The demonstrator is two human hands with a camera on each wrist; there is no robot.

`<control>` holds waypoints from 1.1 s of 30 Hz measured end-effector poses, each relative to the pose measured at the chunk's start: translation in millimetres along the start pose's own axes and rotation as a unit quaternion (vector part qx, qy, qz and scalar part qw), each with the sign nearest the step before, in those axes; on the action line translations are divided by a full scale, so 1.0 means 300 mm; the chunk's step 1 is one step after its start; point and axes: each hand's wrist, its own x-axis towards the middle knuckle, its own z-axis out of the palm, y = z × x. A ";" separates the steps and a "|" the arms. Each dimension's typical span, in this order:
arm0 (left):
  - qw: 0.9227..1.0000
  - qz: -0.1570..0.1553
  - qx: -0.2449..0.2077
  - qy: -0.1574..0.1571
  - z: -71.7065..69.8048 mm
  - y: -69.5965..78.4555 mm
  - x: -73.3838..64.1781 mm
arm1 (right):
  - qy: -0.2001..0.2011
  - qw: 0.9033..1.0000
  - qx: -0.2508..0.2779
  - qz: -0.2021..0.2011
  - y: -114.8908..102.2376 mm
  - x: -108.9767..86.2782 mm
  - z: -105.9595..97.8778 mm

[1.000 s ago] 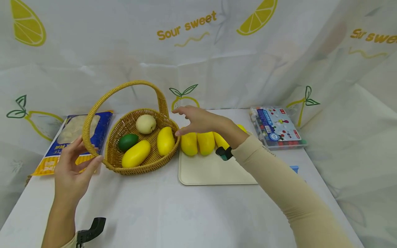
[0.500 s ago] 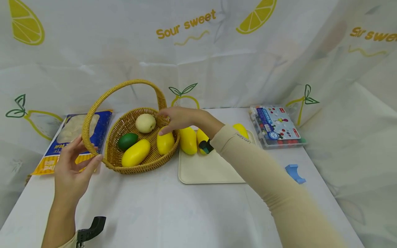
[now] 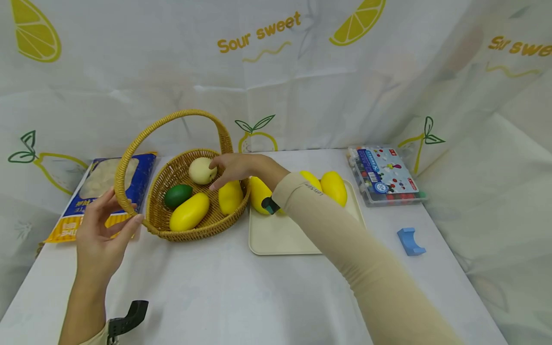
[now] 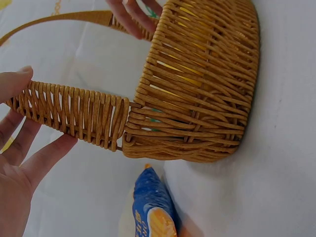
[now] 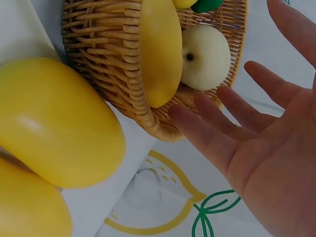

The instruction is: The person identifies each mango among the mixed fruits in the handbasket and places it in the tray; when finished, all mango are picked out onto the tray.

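My left hand (image 3: 101, 235) grips the lower left end of a wicker basket's arched handle (image 4: 74, 113), thumb on one side and fingers on the other. Inside the basket (image 3: 202, 235) lie a pale round pear (image 3: 201, 171), a small dark green fruit (image 3: 178, 196) and two yellow mangoes (image 3: 189, 213). Over the basket's right rim reaches my right hand (image 3: 237, 167), its fingertips close by the pear and above the right-hand mango (image 3: 230, 199). In the right wrist view its fingers (image 5: 249, 111) are spread and relaxed, holding nothing.
Right of the basket, a cream tray (image 3: 284, 239) bears several mangoes (image 3: 334, 187), partly hidden by my right forearm. A blue and yellow food bag (image 3: 116, 167) lies behind my left hand. A clear plastic box (image 3: 385, 177) and a blue curved block (image 3: 411, 241) stand at the right.
My right hand has moved left from beside the basket's rim to over its inside, near the pear. The left hand keeps its place on the handle.
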 end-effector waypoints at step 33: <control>1.000 -0.002 0.001 0.002 0.004 0.001 -0.001 | -0.041 0.990 -0.076 0.110 -0.045 0.090 0.062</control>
